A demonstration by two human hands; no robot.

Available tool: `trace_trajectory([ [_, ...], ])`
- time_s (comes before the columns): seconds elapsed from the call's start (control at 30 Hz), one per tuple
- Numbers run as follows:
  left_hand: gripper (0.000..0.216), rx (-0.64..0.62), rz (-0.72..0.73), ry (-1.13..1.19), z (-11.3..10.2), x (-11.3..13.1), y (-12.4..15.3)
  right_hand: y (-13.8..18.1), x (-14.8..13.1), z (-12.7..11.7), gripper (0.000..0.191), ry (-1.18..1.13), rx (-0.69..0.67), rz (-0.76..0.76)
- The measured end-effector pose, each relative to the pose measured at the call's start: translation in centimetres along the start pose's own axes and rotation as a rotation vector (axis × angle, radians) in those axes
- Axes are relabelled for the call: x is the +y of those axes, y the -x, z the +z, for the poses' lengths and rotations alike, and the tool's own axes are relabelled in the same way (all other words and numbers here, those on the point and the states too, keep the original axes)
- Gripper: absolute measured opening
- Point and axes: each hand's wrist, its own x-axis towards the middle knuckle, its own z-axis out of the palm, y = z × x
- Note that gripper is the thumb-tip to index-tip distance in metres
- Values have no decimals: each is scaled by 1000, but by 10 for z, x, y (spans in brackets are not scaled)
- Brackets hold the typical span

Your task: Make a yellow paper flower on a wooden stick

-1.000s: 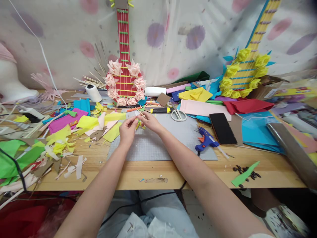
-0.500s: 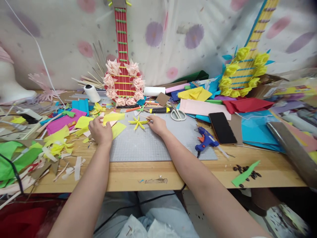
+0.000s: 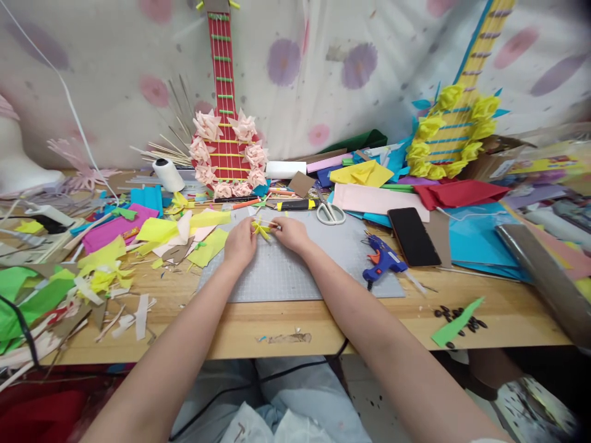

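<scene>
Left hand and right hand pinch a yellow paper star between their fingers, near the grey cutting mat's far edge; bare mat lies toward the desk front edge.

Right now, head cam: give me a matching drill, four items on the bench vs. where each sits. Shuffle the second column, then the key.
Things:
1. yellow paper star
2. blue glue gun
3. scissors
4. black phone

Places:
A. far edge of the grey cutting mat, handles toward the person
B. between the left hand and right hand
C. flat, screen up, right of the mat
D. right corner of the mat, nozzle pointing right

Pairs: 1-B, 2-D, 3-A, 4-C
</scene>
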Motion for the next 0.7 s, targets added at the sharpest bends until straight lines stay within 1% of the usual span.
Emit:
trace_trajectory([
  [0.13,33,18,-62,186,11,11,-9,-3,15,-13,19,-5,51,78],
  [0.2,32,-10,-72,291,19,17,-9,-1,26,-18,18,16,59,110],
  [0.33,33,-85,-71,350,29,23,-5,8,37,-10,20,39,79,134],
  [0.43,33,-73,-91,317,28,23,-3,14,33,-2,23,17,94,100],
  [0.57,30,17,-160,265,23,20,-2,20,21,-5,36,-37,244,48],
  [0.63,30,51,-200,269,22,19,-2,24,16,-9,32,-72,294,21],
  [0.7,30,56,-223,280,21,17,-2,28,12,-11,25,-87,264,-29],
])
